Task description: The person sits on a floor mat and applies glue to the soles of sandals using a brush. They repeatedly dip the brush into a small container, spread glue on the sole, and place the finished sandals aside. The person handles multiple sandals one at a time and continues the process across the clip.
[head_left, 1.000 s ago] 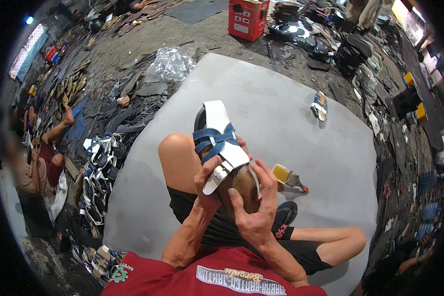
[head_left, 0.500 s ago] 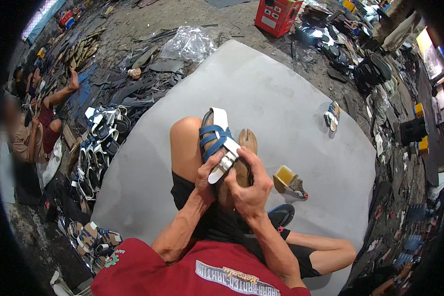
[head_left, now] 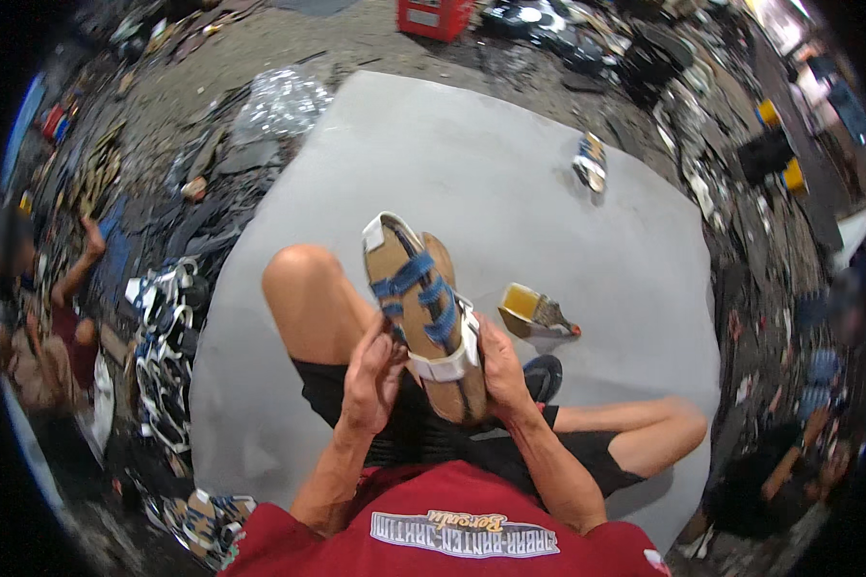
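Above my lap I hold a sandal (head_left: pixel 394 260) with a tan footbed, blue woven straps and white bands. Its long side points away from me, and its footbed faces up. My left hand (head_left: pixel 370 380) grips its left edge, fingertips by the blue straps. On the other side, my right hand (head_left: pixel 502 370) closes round the near right part, beside the white strap (head_left: pixel 443 366). A brown shoe last (head_left: pixel 439 255) shows partly behind the sandal; how the two touch is hidden. Some fingers of both hands are hidden beneath.
A container of yellow glue (head_left: pixel 522 301) with a brush lies right of my hands on the grey mat (head_left: pixel 452 154). Farther right rests another sandal (head_left: pixel 590 162). White-strapped sandals (head_left: pixel 166 356) pile at the left edge. A dark slipper (head_left: pixel 545 377) is near my leg. People sit at both sides.
The sandal has been turned so its footbed faces up. My right hand has moved from the white buckle strap to the sandal's right side. The whole view has shifted.
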Available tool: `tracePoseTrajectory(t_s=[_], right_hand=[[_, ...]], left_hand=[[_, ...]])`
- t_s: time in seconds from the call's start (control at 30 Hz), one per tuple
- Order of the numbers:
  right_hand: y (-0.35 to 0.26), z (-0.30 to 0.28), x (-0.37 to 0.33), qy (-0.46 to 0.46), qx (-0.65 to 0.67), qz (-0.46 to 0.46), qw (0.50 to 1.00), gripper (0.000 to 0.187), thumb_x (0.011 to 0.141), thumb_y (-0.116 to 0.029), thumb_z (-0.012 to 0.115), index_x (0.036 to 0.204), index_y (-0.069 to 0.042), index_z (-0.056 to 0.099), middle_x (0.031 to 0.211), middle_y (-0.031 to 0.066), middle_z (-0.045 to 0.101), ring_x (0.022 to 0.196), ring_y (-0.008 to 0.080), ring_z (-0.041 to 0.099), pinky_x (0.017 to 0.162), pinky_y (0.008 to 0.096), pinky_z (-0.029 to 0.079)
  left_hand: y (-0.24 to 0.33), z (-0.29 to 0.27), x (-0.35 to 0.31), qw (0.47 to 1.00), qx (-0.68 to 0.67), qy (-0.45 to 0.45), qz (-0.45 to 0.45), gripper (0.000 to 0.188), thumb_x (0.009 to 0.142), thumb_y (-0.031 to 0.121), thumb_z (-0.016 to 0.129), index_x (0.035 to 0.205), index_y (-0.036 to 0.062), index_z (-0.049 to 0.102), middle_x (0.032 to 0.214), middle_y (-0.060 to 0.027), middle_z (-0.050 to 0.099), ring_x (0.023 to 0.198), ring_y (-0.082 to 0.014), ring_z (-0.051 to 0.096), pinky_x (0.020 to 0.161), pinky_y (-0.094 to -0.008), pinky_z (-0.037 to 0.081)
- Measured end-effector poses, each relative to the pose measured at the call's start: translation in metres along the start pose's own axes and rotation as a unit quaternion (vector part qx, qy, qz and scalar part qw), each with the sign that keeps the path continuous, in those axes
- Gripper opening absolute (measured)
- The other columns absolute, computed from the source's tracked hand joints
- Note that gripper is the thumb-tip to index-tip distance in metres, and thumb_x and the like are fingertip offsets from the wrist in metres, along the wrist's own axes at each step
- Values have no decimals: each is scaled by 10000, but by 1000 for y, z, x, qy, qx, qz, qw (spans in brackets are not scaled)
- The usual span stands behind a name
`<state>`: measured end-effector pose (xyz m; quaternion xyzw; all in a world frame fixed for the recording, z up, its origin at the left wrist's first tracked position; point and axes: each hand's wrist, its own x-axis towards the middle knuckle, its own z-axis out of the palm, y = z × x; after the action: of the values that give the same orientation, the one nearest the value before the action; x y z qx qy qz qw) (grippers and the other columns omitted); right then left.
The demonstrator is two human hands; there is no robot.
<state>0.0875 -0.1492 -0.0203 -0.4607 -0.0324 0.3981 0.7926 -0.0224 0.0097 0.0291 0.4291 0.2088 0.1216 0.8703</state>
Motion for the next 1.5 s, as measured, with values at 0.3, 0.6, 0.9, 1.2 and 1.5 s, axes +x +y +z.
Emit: tracePoseTrajectory(t_s=[0.3, 0.6, 0.9, 1.2, 1.5], right_hand=[[55, -55, -19, 146, -108, 82, 980, 527, 1070, -544, 548, 1291, -68, 585, 1202, 54, 609, 1053, 195, 606, 931, 388, 493], [65, -286, 69, 491, 265, 58, 828, 431, 923, -468, 797, 1165, -170, 601, 1024, 17, 578, 903, 162, 538, 697, 378, 425], [53, -308, 55, 443, 39, 27, 895, 340, 991, -424, 768, 1028, -138, 589, 910, 15, 621, 792, 164, 582, 601, 338, 436], [38, -289, 41, 319, 25, 94, 943, 396, 905, -412, 869, 1094, -114, 688, 994, 20, 704, 871, 183, 631, 740, 356, 525], [40, -289, 40, 237, 65, 74, 966, 365, 1052, -356, 683, 1235, -40, 673, 1150, 114, 740, 1008, 270, 711, 881, 460, 600]], left_hand=[[-36, 27, 16, 997, -74, 20, 23, 893, 1011, 700, 407, 1488, -53, 469, 866, -174, 693, 676, -295, 700, 605, -420, 608], [-68, 11, -8, 976, -38, -37, -213, 735, 1025, 652, 477, 1366, 8, 571, 1116, -159, 723, 930, -281, 744, 830, -432, 629], [-67, -11, -21, 980, 34, -55, -187, 735, 1052, 615, 418, 1445, 7, 545, 1326, -185, 688, 1164, -286, 698, 1020, -418, 563], [-79, -8, -12, 951, -173, -101, -237, 991, 978, 870, 288, 1409, 16, 549, 1114, -185, 727, 941, -325, 768, 818, -481, 651], [-77, -8, 0, 927, -289, -10, -241, 897, 995, 822, 390, 1346, 20, 586, 1006, -179, 729, 801, -335, 748, 697, -490, 638]])
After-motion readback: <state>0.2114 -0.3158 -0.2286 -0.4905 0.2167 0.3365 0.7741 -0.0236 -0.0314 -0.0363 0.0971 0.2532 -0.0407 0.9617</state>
